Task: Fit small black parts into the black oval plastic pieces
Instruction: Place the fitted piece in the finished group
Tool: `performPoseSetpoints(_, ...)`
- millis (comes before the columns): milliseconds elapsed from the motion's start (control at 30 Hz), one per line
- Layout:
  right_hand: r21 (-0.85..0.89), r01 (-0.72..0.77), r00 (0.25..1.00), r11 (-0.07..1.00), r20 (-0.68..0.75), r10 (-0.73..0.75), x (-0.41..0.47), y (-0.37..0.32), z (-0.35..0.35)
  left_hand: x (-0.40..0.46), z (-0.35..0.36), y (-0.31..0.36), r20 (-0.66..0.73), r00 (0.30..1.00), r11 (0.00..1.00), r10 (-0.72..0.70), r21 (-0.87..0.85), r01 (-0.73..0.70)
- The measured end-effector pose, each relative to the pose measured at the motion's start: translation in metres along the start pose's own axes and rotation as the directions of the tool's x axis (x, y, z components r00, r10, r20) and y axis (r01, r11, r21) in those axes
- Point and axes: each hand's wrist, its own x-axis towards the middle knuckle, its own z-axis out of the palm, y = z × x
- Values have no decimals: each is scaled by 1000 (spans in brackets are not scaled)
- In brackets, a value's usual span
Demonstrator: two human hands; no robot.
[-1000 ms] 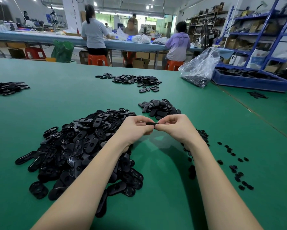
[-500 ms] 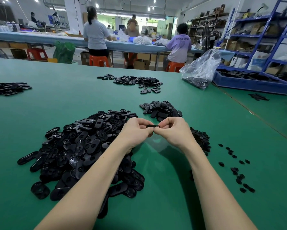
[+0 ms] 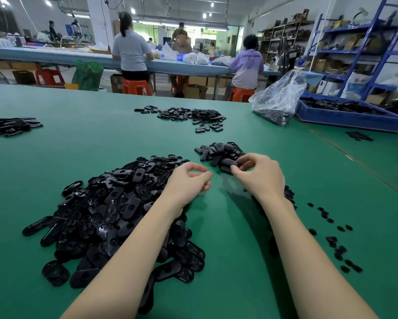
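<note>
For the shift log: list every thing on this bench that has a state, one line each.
left hand: fingers loosely curled, holding nothing
right hand: pinching an oval piece at the small pile
big pile of oval pieces: loose heap, left of the arms
small pile: heaped, just beyond the hands
small black parts: scattered, lying flat
plastic bag: open, slumped
blue tray: holds black parts

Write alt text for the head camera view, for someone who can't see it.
On a green table, a person's right hand places a black oval piece on a small pile, while the left hand hangs loosely curled, holding nothing. A large heap of oval pieces lies left, small black parts right.
</note>
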Motion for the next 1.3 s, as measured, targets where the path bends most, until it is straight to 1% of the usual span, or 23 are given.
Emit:
performPoseSetpoints(100, -69, -45, 999, 997, -25, 43, 21, 0, 7, -1, 0, 1, 20, 1000, 1000, -22, 16, 22)
performPoseSetpoints(233, -147, -23, 1000, 989, -12, 22, 43, -5, 20, 0, 1, -2, 28, 999, 997, -21, 78, 19)
performPoseSetpoints(300, -159, -24, 1000, 987, -15, 22, 49, -6, 25, 1, 0, -3, 34, 999, 996, -18, 86, 15)
performPoseSetpoints(400, -138, -20, 999, 990, -37, 15, 50, -5, 28, 2, -3, -2, 37, 999, 997, -16, 75, 14)
performPoseSetpoints(600, -86, -13, 1000, 996, 5, 13, 34, -4, 20, 3, -5, 3, 41, 999, 996, -19, 85, 16)
performPoseSetpoints(767, -5, 5, 995, 1000, 97, -5, 3, -8, 8, 2, -14, 14, 40, 999, 991, 14, 133, -20)
performPoseSetpoints(833, 13, 22, 987, 1000, 161, -24, -11, -10, 7, 2, -20, 20, 31, 998, 980, 52, 189, -57)
performPoseSetpoints(867, 17, 30, 980, 999, 199, -33, -17, -10, 7, 1, -24, 22, 29, 995, 958, 95, 270, -99)
performPoseSetpoints(900, 17, 36, 972, 999, 233, -39, -22, -11, 7, 1, -28, 24, 36, 988, 903, 152, 401, -154)
performPoseSetpoints(933, 20, 38, 964, 999, 261, -42, -26, -12, 7, 0, -33, 26, 59, 976, 809, 207, 551, -205)
performPoseSetpoints(967, 27, 41, 957, 999, 285, -47, -29, -12, 7, -2, -37, 29, 88, 967, 689, 241, 686, -234)
performPoseSetpoints(1000, 31, 44, 950, 999, 309, -52, -32, -12, 8, -4, -40, 32, 112, 963, 574, 244, 784, -237)
performPoseSetpoints(1033, 32, 50, 942, 998, 331, -57, -34, -13, 8, -7, -43, 34, 131, 966, 484, 224, 845, -227)
performPoseSetpoints(1100, 27, 59, 932, 998, 356, -65, -36, -13, 8, -12, -45, 38, 145, 976, 359, 161, 913, -195)
performPoseSetpoints(1167, 30, 63, 931, 998, 358, -69, -36, -13, 6, -16, -47, 39, 139, 983, 281, 118, 945, -167)
performPoseSetpoints(1233, 45, 59, 933, 997, 352, -71, -36, -12, 5, -16, -47, 37, 133, 986, 232, 101, 961, -154)
performPoseSetpoints(1300, 45, 57, 933, 997, 354, -70, -36, -11, 6, -16, -45, 35, 134, 986, 215, 103, 964, -153)
